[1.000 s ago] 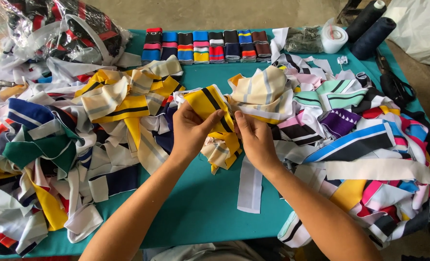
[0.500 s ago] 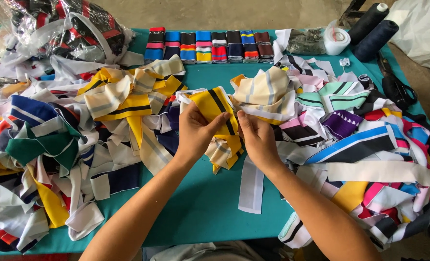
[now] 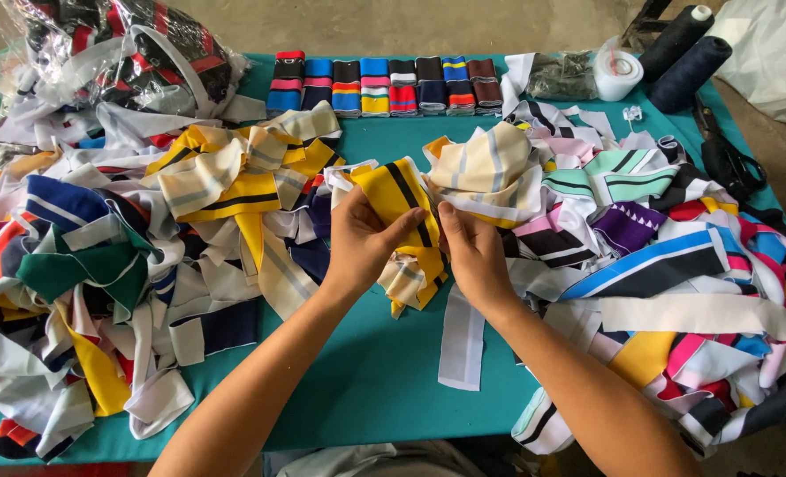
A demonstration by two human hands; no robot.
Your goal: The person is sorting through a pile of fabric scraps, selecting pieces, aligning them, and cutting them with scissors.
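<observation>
Two hands are closed on one yellow strip (image 3: 399, 196) with black stripes, held just above the middle of the tabletop (image 3: 384, 389). The left hand (image 3: 362, 240) pinches it from the left with thumb over fingers; the right hand (image 3: 472, 252) grips its right edge, fingers curled narrow on the cloth. The lower end of the strip hangs down between both wrists onto a white band (image 3: 462, 340).

At the far left corner a clear plastic bag (image 3: 119, 53) is seen, stuffed with dark and red striped cloth. Along the far edge a row of folded striped pieces (image 3: 384, 86) is laid side by side. At the far right, a white tape roll (image 3: 618, 72) and two dark thread cones (image 3: 689, 49) are stood, and black scissors (image 3: 729, 163) are laid near the right edge.

Loose strips are heaped on both sides: a left pile (image 3: 101, 265) of yellow, green, navy and white, and a right pile (image 3: 667, 256) of cream, mint, purple, blue and pink. Both piles press close to the hands. Bare teal surface is left only between the forearms and toward the near edge.
</observation>
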